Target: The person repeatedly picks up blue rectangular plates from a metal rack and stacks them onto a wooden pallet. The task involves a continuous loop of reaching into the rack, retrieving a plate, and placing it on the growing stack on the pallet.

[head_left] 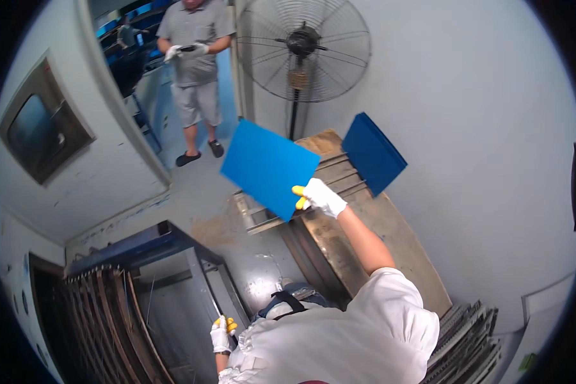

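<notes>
My right hand (321,197), in a white glove with yellow fingertips, grips the lower right edge of a flat bright blue panel (270,165). The panel is raised and tilted in front of a wooden-topped bench. Low on the left, my left hand (223,334) wears the same kind of glove. Its fingers are curled round something slim and dark that I cannot make out, beside a grey metal frame (201,281). Several darker blue panels (372,153) stand stacked on slats at the bench's far end, beyond my right hand.
A person (195,70) in gloves stands at the doorway with a dark object in hand. A large pedestal fan (303,41) stands behind the bench (390,237). A rack of curved brown slats (102,320) is at lower left; metal strips (470,345) are piled at lower right.
</notes>
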Motion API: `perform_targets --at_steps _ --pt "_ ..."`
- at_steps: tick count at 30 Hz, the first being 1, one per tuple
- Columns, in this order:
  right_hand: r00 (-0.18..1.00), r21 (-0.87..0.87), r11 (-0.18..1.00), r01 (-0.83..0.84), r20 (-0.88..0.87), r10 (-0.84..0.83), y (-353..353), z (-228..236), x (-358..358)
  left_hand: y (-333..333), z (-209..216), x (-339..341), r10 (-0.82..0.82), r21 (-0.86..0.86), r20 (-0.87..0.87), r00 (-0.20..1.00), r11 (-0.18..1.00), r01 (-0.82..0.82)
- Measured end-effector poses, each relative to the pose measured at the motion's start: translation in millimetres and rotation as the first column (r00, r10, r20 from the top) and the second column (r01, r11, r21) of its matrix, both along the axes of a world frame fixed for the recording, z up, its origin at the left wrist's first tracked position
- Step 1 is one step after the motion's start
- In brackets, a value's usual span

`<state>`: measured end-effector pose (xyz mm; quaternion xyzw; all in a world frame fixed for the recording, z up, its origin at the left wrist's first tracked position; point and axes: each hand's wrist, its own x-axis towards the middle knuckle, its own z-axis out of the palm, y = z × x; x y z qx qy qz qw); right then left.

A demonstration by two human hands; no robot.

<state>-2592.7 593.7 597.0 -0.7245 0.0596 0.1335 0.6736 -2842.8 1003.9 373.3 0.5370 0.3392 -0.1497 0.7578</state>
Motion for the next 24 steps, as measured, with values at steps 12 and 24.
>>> perform_targets --at_steps 12,24 --pt "0.786 -0.523 0.626 0.579 0.153 -0.599 -292 -47 -5 -141 42 70 -0.183 0.148 -0.086 0.979 0.970 0.194" --pt "0.730 -0.639 0.540 0.548 0.050 -0.682 -333 -121 -43 -186 57 50 -0.108 0.144 -0.144 0.984 0.981 0.129"
